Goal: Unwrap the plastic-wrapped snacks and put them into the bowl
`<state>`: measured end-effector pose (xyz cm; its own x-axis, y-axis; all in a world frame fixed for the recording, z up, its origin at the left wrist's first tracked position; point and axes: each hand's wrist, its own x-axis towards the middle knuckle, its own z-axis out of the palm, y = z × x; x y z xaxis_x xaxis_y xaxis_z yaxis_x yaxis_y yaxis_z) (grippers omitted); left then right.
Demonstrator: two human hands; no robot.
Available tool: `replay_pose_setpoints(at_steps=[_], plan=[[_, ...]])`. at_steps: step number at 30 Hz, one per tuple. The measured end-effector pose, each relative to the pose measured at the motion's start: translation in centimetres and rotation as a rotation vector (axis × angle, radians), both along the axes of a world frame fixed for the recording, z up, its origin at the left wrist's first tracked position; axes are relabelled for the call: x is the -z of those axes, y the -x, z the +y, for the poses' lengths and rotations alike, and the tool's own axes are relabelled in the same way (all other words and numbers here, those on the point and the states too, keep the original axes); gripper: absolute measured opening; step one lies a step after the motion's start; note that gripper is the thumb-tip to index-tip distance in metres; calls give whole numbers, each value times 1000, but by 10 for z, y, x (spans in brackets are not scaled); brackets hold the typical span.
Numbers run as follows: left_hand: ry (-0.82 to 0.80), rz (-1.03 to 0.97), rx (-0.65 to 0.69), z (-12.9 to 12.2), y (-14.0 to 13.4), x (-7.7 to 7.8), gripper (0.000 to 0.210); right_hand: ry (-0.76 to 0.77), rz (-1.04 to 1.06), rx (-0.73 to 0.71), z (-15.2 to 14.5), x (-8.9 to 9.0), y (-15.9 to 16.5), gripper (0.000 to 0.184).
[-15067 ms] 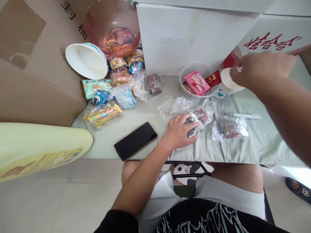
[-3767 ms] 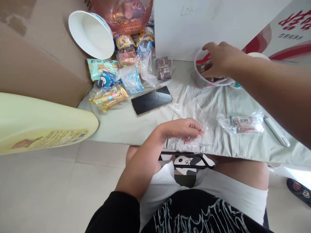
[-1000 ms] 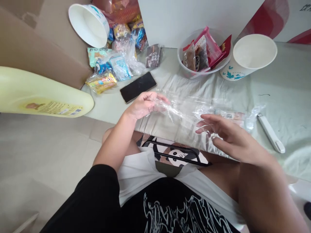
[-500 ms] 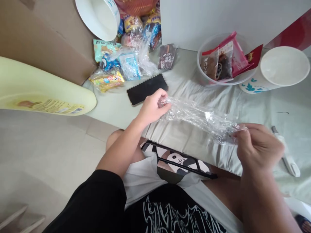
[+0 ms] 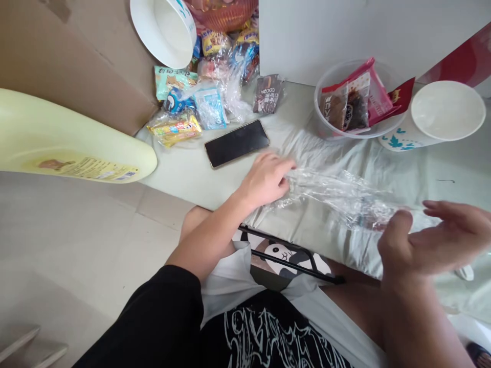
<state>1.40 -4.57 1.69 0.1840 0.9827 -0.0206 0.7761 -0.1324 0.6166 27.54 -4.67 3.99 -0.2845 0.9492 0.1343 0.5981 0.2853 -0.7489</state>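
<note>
A crumpled clear plastic bag (image 5: 337, 197) stretches across the pale cloth between my two hands. My left hand (image 5: 265, 179) has its fingers curled down on the bag's left end, and its fingertips are slightly blurred. At the other end, my right hand (image 5: 437, 237) is open, thumb and fingers apart, right beside the bag. Something reddish shows faintly through the plastic near the right thumb; I cannot make out what. A black phone (image 5: 238, 143) lies just beyond my left hand. My right hand covers most of a white knife-like tool (image 5: 465, 272).
Wrapped snacks (image 5: 209, 105) are heaped at the back left beside a tipped white paper bowl (image 5: 166, 36). A dark cocoa packet (image 5: 267, 94) lies near them. At the back right stand a clear tub (image 5: 326, 125) of packets and a paper cup (image 5: 406, 130). A yellow bottle (image 5: 141, 161) juts in from the left.
My right hand has let go of the bag's right end and opened, moving right. My left hand has shifted right, and the bag lies lower and flatter on the cloth.
</note>
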Motion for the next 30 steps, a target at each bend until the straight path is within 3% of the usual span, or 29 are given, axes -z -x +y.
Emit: replay_pose_setpoints(at_steps=[6,10,13,16,19,21,23,27,30], plan=[[508,-700,458,1,-8,-16,27,40,123,-251,-28,-8,26,56],[728,-904,647,12,-17,-21,19,115,184,-364,-29,-10,16,57],[971,-998,748,13,-17,-24,17,354,116,-421,-17,-15,4,42],[1135,-1027,750,9,-16,-25,21,673,1,-750,-13,-23,0,31],[1026,-1084,544,6,-16,-23,23,805,-35,-1067,-21,-27,3,24],[908,-1159,351,6,-17,-21,23,761,-25,-1061,-27,-24,4,22],[861,-1235,218,8,-17,-20,23,669,10,-943,-29,-19,2,29],[976,-1352,259,11,-20,-15,27,520,180,-575,-23,-4,-3,44],[1092,-1366,355,11,-27,-9,31,580,412,-495,-23,8,7,51]])
